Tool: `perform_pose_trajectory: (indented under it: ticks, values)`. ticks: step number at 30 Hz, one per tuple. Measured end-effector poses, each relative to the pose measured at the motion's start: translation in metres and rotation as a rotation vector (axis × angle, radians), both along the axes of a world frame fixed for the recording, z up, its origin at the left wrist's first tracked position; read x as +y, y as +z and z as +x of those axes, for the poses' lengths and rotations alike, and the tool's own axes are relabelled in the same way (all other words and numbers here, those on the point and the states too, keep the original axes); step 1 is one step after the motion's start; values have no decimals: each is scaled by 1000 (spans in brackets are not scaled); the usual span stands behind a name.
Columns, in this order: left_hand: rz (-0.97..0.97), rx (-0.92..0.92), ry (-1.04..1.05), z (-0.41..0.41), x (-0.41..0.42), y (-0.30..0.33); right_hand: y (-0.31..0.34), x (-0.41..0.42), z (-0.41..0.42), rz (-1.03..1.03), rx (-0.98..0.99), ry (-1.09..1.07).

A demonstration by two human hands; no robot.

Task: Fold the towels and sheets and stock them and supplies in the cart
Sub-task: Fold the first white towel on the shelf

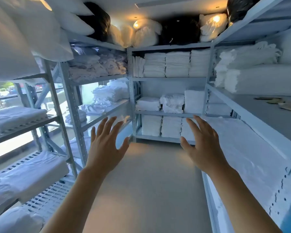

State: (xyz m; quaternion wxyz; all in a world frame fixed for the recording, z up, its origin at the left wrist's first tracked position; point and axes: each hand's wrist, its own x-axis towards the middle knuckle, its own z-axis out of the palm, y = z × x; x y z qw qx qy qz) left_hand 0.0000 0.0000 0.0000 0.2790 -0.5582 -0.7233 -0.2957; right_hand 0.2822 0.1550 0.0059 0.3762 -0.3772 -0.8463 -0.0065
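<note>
I stand in a narrow linen store room. My left hand (106, 142) and my right hand (203, 143) are both stretched out in front of me over the aisle, fingers spread, holding nothing. Ahead, a grey metal rack (168, 113) holds stacks of folded white towels (176, 64) on its top shelf, smaller folded piles (171, 102) in the middle and more stacks (161, 126) at the bottom. Folded white sheets (111, 93) lie on the left rack. No cart is in view.
Shelving (71, 105) lines the left side with folded linen (32, 174) on slatted shelves; a right rack (252, 106) holds thick white bedding (259, 79). Pillows (40, 31) and bagged bedding (146, 32) sit on top. The beige floor (149, 182) runs between the racks.
</note>
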Motion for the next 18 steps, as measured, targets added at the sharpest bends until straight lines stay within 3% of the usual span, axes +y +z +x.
perform_pose_trajectory:
  ticks: [10, 18]
  values:
    - [13, -10, 77, -72, 101, 3, 4, 127, -87, -7, 32, 98]
    - [21, -22, 88, -176, 177, -16, -11, 206, -187, -7, 7, 105]
